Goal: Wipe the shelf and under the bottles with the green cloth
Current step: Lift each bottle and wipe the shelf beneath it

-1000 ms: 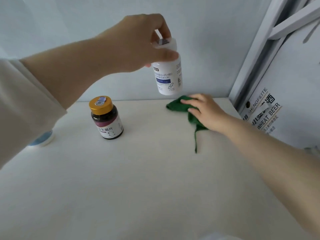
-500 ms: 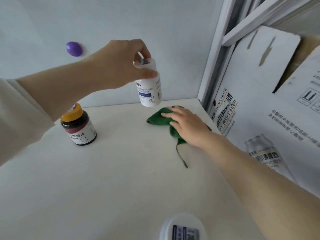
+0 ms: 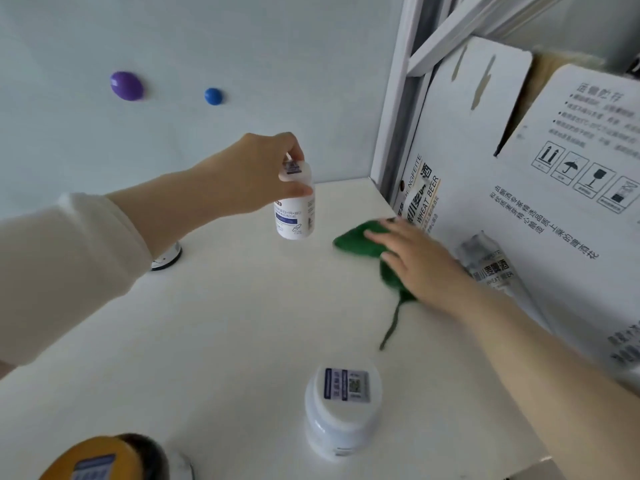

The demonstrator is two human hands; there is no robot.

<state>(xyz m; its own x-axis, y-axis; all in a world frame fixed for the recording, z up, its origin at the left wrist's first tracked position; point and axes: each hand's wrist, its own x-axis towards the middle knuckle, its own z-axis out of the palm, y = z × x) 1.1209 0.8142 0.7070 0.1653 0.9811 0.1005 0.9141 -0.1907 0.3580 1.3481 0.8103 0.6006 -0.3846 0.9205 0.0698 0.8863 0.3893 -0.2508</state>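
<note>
My left hand (image 3: 256, 174) grips a small white bottle (image 3: 295, 216) by its cap and holds it in the air above the white shelf (image 3: 225, 323). To its right, my right hand (image 3: 419, 261) lies flat on the green cloth (image 3: 356, 239), pressing it onto the shelf close to the right edge. A thin green string trails from the cloth toward me. A wider white bottle (image 3: 341, 407) stands near the front edge. A dark bottle with a yellow cap (image 3: 104, 459) shows at the bottom left. My left forearm hides most of another bottle's base (image 3: 168, 258).
A white cardboard beer box (image 3: 519, 209) stands right beside the shelf, behind a white frame post (image 3: 394, 109). Purple (image 3: 126, 85) and blue (image 3: 213, 96) magnets stick to the pale back wall. The shelf's front edge runs at the bottom right.
The view has tilted down and to the right, bringing the front bottles into sight. My right hand slid the cloth to the right, toward the shelf's edge. The lifted bottle stays in my left hand.
</note>
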